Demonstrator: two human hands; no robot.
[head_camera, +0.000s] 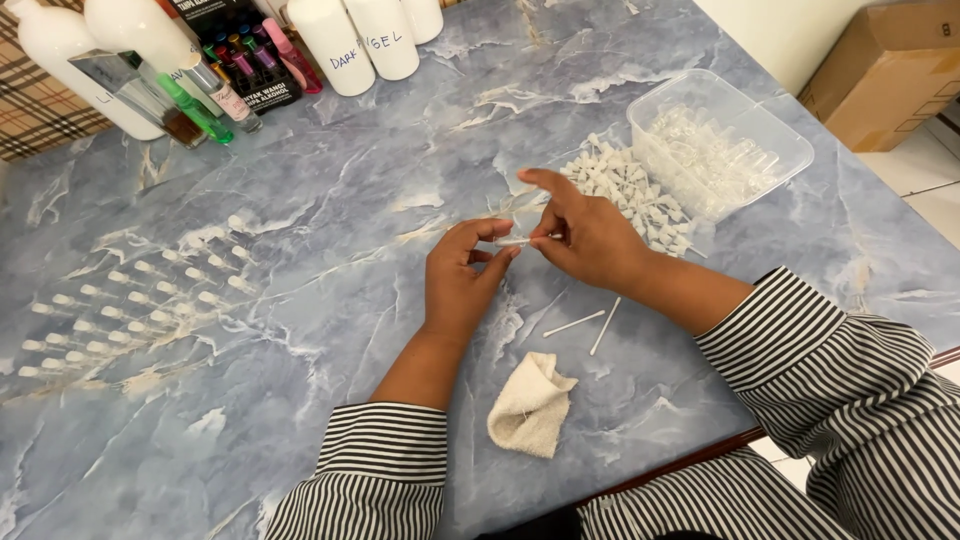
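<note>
My left hand (462, 275) and my right hand (588, 235) meet over the middle of the blue marble table (350, 180). Between their fingertips they pinch a small clear thin tube (518, 241), held level. Just right of my right hand lies a pile of small white caps (628, 190). Beyond it stands a clear plastic box (722, 140) filled with small clear vials. Two thin white sticks (590, 325) lie on the table below my hands. Both sleeves are black-and-white striped.
A folded cream cloth (530, 405) lies near the front edge. Rows of small assembled clear pieces (140, 305) lie at the left. White bottles (345, 40) and small coloured vials (235, 65) stand at the back. A cardboard box (885, 70) sits on the floor at right.
</note>
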